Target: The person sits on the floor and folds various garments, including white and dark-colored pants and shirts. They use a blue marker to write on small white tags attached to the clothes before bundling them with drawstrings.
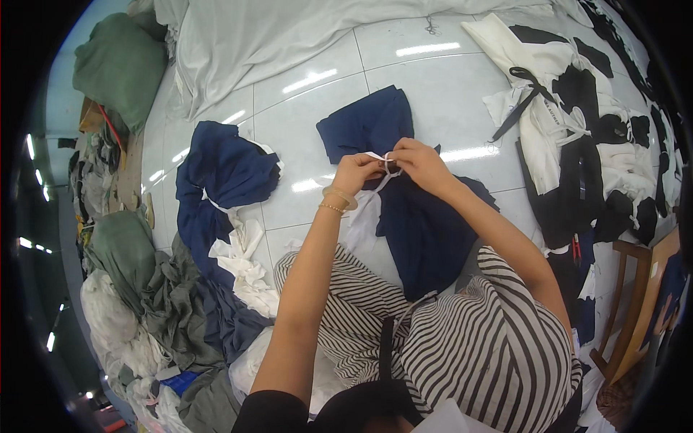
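Observation:
In front of my knees lies a bundle of navy fabric (426,238), narrowed at its middle. A white cloth strip (378,156) runs round that narrow part. The fingers of my left hand (354,173) pinch the strip from one side. My right hand (421,164) pinches it close by, and the two hands nearly touch over the bundle. Part of the strip is hidden beneath my fingers. White fabric (364,220) hangs out below my left hand. Another navy bundle (224,166), gathered with a white tie, rests to the left.
White and black garment bundles (563,137) line the right side. Green and grey cloth heaps (173,303) crowd the left. A pale sheet (238,43) spreads across the far floor. At the right edge stands a wooden chair (628,289). Glossy tiles (310,101) cover the floor.

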`<state>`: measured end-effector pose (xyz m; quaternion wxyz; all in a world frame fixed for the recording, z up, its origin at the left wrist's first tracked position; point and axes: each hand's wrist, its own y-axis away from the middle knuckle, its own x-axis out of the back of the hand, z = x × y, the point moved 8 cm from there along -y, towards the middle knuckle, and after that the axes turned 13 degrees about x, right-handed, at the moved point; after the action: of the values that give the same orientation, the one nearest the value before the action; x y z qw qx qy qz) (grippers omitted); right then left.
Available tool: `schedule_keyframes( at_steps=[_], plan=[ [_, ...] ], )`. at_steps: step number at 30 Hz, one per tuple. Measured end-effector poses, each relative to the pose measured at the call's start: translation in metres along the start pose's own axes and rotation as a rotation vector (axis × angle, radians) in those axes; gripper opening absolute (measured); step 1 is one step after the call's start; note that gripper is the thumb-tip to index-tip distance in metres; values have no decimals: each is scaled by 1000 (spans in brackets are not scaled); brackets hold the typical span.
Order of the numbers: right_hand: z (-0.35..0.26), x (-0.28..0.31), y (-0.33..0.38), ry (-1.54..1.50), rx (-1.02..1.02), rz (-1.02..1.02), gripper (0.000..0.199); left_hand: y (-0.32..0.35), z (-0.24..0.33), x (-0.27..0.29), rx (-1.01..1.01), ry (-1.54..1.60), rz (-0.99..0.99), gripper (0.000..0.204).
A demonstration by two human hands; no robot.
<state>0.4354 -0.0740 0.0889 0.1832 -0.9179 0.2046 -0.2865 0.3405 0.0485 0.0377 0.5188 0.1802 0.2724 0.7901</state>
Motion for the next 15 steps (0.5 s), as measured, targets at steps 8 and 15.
schedule_keyframes(
  at_steps=[8, 15],
  plan=[
    [65, -19, 77, -1088, -586, 412, 17, 30, -61, 72, 75, -95, 238, 20],
    [67, -1, 65, -1336, -549, 660, 16, 41, -82, 42, -152, 1222, -129, 17]
  ],
)
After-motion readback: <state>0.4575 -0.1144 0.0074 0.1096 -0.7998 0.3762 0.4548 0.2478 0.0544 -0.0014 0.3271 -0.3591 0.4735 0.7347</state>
